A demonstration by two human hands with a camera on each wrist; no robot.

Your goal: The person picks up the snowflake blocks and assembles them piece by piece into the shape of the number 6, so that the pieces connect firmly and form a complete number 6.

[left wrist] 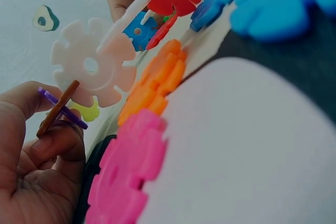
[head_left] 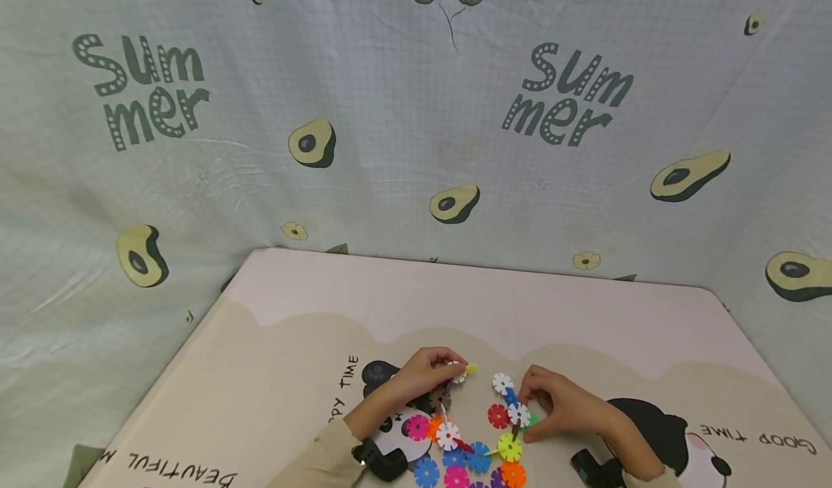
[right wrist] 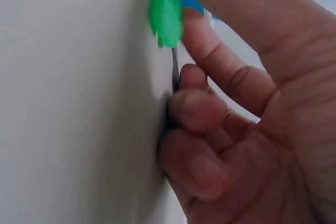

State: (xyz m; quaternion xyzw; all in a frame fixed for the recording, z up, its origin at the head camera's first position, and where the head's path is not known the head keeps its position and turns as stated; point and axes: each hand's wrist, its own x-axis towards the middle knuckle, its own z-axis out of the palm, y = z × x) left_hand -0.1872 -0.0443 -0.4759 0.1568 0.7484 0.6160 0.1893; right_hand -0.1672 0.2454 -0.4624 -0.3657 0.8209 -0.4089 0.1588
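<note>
A chain of colourful notched plastic discs lies in a U shape on the table, with a pink disc [head_left: 457, 476] near its bottom. At its left end my left hand [head_left: 425, 372] pinches the discs; in the left wrist view a purple disc [left wrist: 77, 120] and a brown disc [left wrist: 51, 116] sit edge-on between thumb and fingers, beside a white disc [left wrist: 68, 66]. My right hand [head_left: 568, 405] holds the chain's right side by a green disc [right wrist: 165, 17], thumb on one side and fingers curled on the other. A white disc [head_left: 503, 382] tops that side.
The table [head_left: 312, 286] has a panda print and lettering. Loose-looking pink [head_left: 417, 427] and blue [head_left: 426, 471] discs lie near the left forearm; whether they are linked, I cannot tell. Behind the table hangs an avocado-print cloth [head_left: 383, 112].
</note>
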